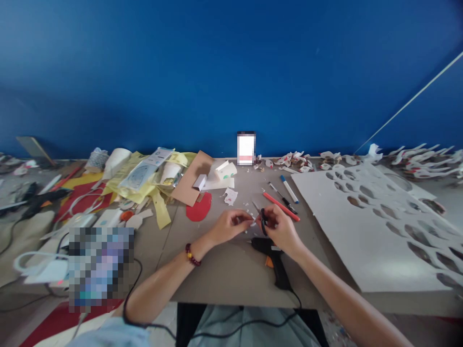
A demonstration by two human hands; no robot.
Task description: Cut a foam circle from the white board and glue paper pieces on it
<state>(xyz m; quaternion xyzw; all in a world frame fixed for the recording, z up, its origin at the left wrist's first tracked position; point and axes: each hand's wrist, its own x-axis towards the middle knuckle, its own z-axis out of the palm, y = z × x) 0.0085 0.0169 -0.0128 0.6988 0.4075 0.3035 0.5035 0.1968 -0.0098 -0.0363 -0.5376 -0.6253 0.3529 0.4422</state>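
Note:
Near the middle of the table, my left hand (231, 225) pinches a small white piece (253, 222) between thumb and fingers. My right hand (282, 229) is closed on black-handled scissors (264, 221), whose blades point up and to the left, just beyond the white piece. The fingertips of both hands are close together. A black glue gun (275, 258) lies below my right hand, its nozzle pointing left. Small white scraps lie around my fingertips. A printed paper scrap (230, 195) rests above my left hand.
A large white sheet with cut-out holes (347, 241) covers the right side. Behind my right hand lie a red pen (280, 206) and a blue marker (289, 189). A lit phone (246, 148) leans on the blue wall. Yellow wrapping (162, 209), red paper (198, 208) and cables sit left.

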